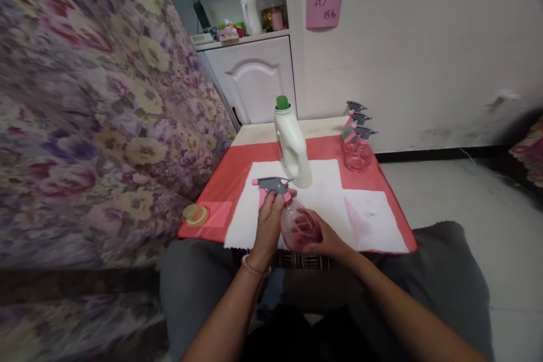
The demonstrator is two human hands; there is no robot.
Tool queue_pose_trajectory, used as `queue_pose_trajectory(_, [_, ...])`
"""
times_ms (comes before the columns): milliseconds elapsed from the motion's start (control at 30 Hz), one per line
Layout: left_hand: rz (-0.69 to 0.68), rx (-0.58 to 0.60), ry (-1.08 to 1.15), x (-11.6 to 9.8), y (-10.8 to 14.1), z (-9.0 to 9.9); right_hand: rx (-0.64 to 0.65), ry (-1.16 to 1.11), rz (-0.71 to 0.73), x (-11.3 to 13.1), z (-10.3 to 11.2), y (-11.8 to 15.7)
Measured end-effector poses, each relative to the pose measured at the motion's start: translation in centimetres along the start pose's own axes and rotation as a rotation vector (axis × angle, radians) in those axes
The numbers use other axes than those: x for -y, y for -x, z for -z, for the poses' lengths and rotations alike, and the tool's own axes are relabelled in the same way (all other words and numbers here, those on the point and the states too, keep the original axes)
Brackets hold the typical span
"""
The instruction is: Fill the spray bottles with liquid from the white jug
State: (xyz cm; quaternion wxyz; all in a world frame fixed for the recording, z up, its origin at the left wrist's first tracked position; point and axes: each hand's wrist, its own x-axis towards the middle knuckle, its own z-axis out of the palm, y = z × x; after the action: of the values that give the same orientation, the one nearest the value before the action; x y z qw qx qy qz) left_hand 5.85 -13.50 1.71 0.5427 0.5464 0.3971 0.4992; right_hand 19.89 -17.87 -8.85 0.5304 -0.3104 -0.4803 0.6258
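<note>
A clear pinkish spray bottle with a grey and pink trigger head is held between both hands, tilted, over the near edge of the table. Around its neck, just under the trigger, my left hand is closed. My right hand wraps the round body from the right side. Just beyond the hands stands a pale green detergent jug with a handle and a green piece at its mouth. It rests on a white cloth.
At the back right of the red-covered table stand several similar spray bottles. A printed white sheet lies at right, a tape roll at left by a pink paper. A floral curtain hangs along the left.
</note>
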Motion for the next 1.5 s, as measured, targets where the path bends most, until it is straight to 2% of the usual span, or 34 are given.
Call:
queue_pose_trajectory(100, [-0.004, 0.088, 0.015, -0.3, -0.1, 0.3, 0.014, -0.017, 0.007, 0.0, 0.1, -0.1])
queue_pose_trajectory(267, [-0.018, -0.028, 0.082, 0.3, -0.2, 0.3, -0.143, 0.200, 0.097, -1.3, -0.3, 0.0])
queue_pose_trajectory(400, [-0.029, -0.056, 0.095, 0.2, -0.4, 0.3, -0.154, 0.218, 0.127, -1.9, -0.6, 0.1])
queue_pose_trajectory(767, [-0.135, -0.097, 0.210, -3.7, -1.1, 1.9, -0.152, 0.226, 0.100, -1.4, -0.9, 0.0])
queue_pose_trajectory(1033, [-0.059, -0.211, 0.508, -6.0, -1.4, 3.4, -0.185, 0.397, 0.124, -0.8, -1.0, 0.0])
queue_pose_trajectory(1167, [-0.035, -0.145, 0.421, -7.2, -1.2, 4.9, -0.206, 0.436, 0.096, -0.5, -1.0, 0.1])
queue_pose_trajectory(1300, [0.020, -0.073, 0.194, -8.0, -0.5, 6.0, -0.244, 0.463, 0.081, -0.1, -0.9, 0.0])
queue_pose_trajectory(1400, [0.023, -0.091, 0.060, -8.5, -0.1, 6.4, -0.264, 0.480, 0.080, 0.1, -0.9, 0.0])
queue_pose_trajectory(1500, [0.008, -0.097, 0.086, -9.4, 0.0, 6.7, -0.283, 0.471, 0.066, 0.2, -0.9, 0.0])
